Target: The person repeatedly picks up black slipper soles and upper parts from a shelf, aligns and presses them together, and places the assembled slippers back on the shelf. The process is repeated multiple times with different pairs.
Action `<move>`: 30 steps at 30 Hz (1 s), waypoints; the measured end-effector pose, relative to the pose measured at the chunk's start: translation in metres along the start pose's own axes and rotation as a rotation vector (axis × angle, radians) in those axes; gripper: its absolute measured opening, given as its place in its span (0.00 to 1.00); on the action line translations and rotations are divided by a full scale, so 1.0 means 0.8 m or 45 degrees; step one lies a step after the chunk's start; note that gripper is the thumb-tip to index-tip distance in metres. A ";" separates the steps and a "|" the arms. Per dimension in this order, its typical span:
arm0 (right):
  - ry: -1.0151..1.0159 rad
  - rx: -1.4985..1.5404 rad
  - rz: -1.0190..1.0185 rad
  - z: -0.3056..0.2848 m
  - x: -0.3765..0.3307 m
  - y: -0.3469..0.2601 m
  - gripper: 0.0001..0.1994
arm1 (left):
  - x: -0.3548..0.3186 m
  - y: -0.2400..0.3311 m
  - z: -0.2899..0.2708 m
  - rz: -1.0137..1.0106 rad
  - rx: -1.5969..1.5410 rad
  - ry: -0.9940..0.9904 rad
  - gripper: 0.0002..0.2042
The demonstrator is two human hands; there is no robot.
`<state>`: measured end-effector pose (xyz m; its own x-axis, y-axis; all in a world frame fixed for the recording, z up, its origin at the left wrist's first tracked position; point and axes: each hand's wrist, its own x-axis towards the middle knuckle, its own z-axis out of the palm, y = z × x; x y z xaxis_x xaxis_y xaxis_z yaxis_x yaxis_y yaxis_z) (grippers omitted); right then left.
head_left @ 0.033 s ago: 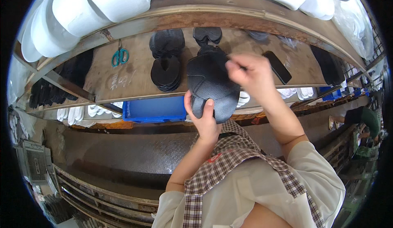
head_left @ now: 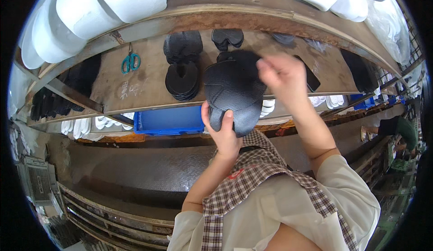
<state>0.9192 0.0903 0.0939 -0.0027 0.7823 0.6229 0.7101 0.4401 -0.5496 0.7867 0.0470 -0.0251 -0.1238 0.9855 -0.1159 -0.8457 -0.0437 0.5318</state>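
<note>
A black, textured, rounded piece that looks like a shoe upper (head_left: 237, 95) is held up in front of the shelf. My left hand (head_left: 224, 131) grips its lower edge, thumb on the near face and fingers behind. Beside its upper right edge is my right hand (head_left: 286, 77), fingers curled together and blurred by motion; whether anything is pinched in them is hidden. Left of the upper, a stack of black notched pieces (head_left: 181, 82) sits near the shelf's front edge, with another black stack (head_left: 182, 46) behind it.
Teal-handled scissors (head_left: 131, 63) lie on the left of the shelf board (head_left: 149, 66); a dark phone (head_left: 311, 77) lies on the right. More black pieces (head_left: 228, 38) rest farther back. Below is a blue bin (head_left: 169, 130). White hollow shapes (head_left: 131, 1) line the upper shelf. A person (head_left: 403, 131) bends at far right.
My right hand has shifted slightly right, away from the upper's edge. The upper stays in my left hand, with almost no movement.
</note>
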 end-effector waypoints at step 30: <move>-0.092 0.102 -0.135 0.068 -0.017 0.049 0.19 | -0.035 0.106 -0.080 0.055 0.123 0.144 0.44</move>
<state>0.9089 0.1209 0.0338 -0.1272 0.7578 0.6399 0.6445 0.5536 -0.5274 0.6851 0.0053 -0.0308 -0.2211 0.9581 -0.1824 -0.7852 -0.0639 0.6159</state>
